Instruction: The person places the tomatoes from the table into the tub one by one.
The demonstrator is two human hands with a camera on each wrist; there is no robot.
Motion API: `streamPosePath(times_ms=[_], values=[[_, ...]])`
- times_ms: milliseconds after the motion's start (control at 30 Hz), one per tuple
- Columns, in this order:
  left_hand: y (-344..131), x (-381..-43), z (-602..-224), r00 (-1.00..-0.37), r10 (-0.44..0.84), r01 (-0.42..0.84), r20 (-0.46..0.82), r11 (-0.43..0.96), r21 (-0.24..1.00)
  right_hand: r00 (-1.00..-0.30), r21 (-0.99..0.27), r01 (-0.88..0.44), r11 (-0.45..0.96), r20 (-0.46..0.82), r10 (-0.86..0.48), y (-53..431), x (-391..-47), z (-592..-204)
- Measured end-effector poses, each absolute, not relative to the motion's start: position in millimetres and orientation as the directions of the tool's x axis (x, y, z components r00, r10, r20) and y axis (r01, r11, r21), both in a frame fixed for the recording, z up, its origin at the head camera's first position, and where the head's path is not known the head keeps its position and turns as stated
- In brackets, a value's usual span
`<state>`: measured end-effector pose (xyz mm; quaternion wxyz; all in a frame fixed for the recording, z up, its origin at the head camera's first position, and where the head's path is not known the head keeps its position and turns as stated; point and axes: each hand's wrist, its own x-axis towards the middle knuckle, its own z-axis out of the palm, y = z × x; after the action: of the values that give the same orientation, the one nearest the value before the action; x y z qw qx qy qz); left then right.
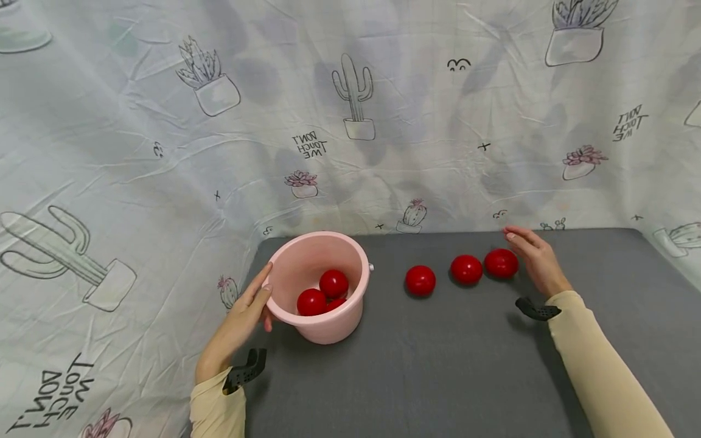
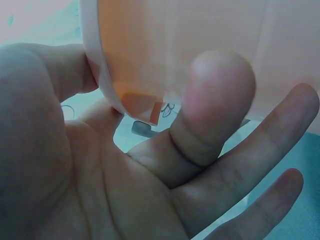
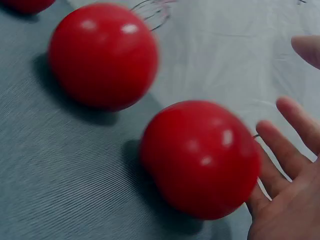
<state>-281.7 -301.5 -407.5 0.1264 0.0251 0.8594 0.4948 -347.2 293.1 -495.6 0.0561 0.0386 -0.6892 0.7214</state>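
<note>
A pink bucket (image 1: pixel 320 334) stands at the left of the grey table, its mouth tilted toward me. Several glossy red, round, tomato-like pieces (image 1: pixel 333 284) lie inside. My left hand (image 1: pixel 243 319) grips the bucket's rim at its left side; the left wrist view shows the thumb against the rim and the other fingers spread along the outer wall. My right hand (image 1: pixel 537 258) is just beside the rightmost red piece (image 3: pixel 200 160), fingers loosely extended, holding nothing. That piece looks slightly lobed. Left of it, a second red piece (image 1: pixel 467 270) and a third (image 1: pixel 420 281) form a row.
The grey table (image 1: pixel 416 365) ends at the back against a pale curtain (image 1: pixel 416 121) printed with cacti, which also hangs close along the left side. A black wrist strap (image 1: pixel 244 371) is on the left wrist, another (image 1: pixel 538 309) on the right.
</note>
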Motion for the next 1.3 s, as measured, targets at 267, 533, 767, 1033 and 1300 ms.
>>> streamPosePath(times_ms=[267,533,767,1033,1300], values=[[-296.7,-285.2,-410.1,-0.964,0.172,-0.087,-0.203,0.519,0.85,-0.998,-0.998,-0.06,-0.018,0.059,0.021,292.2,-340.5,-514.1],[-292.4,-288.1,-409.5,-0.964,0.179,-0.079,-0.196,0.513,0.855,-0.992,-0.997,-0.071,0.032,0.074,0.106,291.5,-335.5,-528.7],[-295.5,-288.0,-409.8,-0.967,0.172,-0.076,-0.188,0.51,0.857,-0.985,-0.974,-0.003,0.225,0.042,0.167,286.9,-338.8,-529.8],[-298.1,-286.7,-409.9,-0.966,0.163,-0.086,-0.2,0.526,0.846,-0.99,-0.942,0.065,0.331,-0.019,0.141,282.5,-347.1,-528.1],[-299.8,-288.1,-410.7,-0.965,0.172,-0.084,-0.199,0.514,0.854,-0.99,-0.919,0.093,0.384,-0.045,0.133,279.9,-347.8,-526.0]])
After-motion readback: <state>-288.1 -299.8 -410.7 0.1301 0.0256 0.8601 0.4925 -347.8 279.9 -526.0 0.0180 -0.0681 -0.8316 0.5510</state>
